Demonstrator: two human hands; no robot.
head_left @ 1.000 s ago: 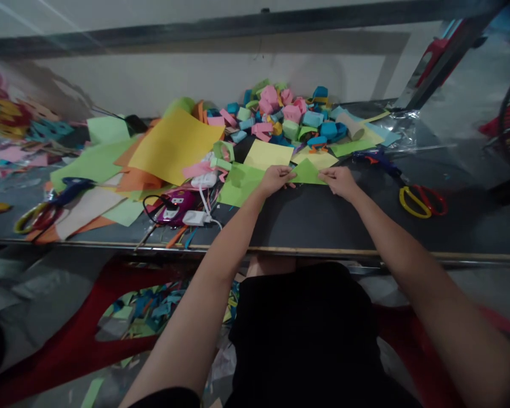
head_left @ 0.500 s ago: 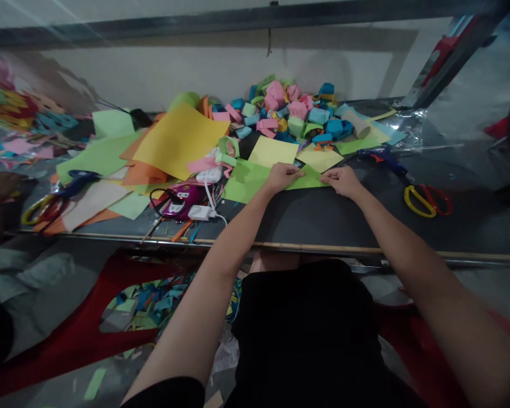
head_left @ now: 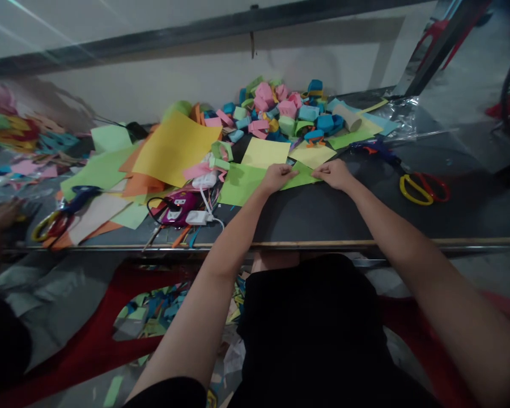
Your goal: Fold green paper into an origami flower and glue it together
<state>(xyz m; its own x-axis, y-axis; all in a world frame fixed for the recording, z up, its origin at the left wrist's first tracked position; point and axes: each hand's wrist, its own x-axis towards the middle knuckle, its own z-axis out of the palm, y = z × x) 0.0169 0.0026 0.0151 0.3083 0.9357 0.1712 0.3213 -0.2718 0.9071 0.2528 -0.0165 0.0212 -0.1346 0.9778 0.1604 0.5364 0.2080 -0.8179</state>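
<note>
Between the fingers, the green paper (head_left: 302,176) has gone from lying nearly flat to showing a raised corner, while a co-worker's hand (head_left: 3,215) has come farther in at far left. The left hand (head_left: 277,178) and right hand (head_left: 335,173) each pinch the paper, fingertips closed, just above the counter (head_left: 323,218), near the pale yellow sheets (head_left: 266,153). Handling its edges seems the step underway; judging by the grip, the next move calls for both pinches kept light and level, avoiding a stray crease.

pale wall (head_left: 187,85), top | grey metal rail (head_left: 187,32) across it | dark tabletop (head_left: 484,215), middle | red seat (head_left: 79,343), lower left | dim light
</note>
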